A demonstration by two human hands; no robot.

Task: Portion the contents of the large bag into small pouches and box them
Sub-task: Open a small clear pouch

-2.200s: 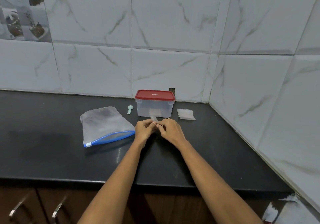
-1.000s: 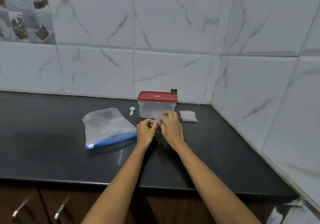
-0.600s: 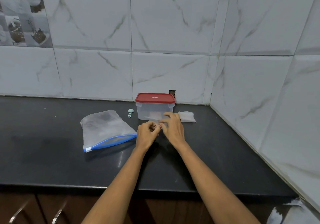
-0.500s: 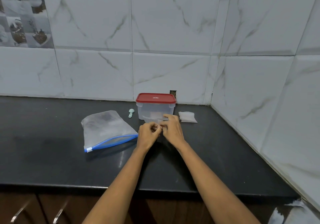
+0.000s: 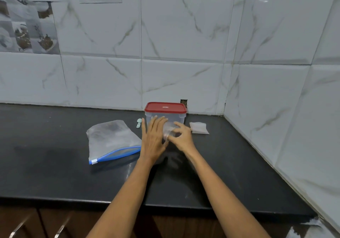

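A large frosted zip bag (image 5: 112, 140) with a blue seal lies flat on the black counter (image 5: 55, 173), left of my hands. Behind them stands a clear plastic box (image 5: 165, 115) with its red lid on. My right hand (image 5: 181, 136) pinches a small clear pouch (image 5: 168, 132) just in front of the box. My left hand (image 5: 153, 136) is spread flat with straight fingers, reaching toward the box's left front and holding nothing. A stack of small pouches (image 5: 198, 127) lies right of the box. A mint-green scoop (image 5: 138, 123) lies left of it.
Marble-tiled walls close the counter at the back and on the right, forming a corner behind the box. The counter's front edge runs below my forearms, with wooden cabinet doors and metal handles (image 5: 60, 228) under it.
My left hand has let go of the small pouch and spread its fingers toward the box. My right hand has kept the pouch and lifted it nearer the box.
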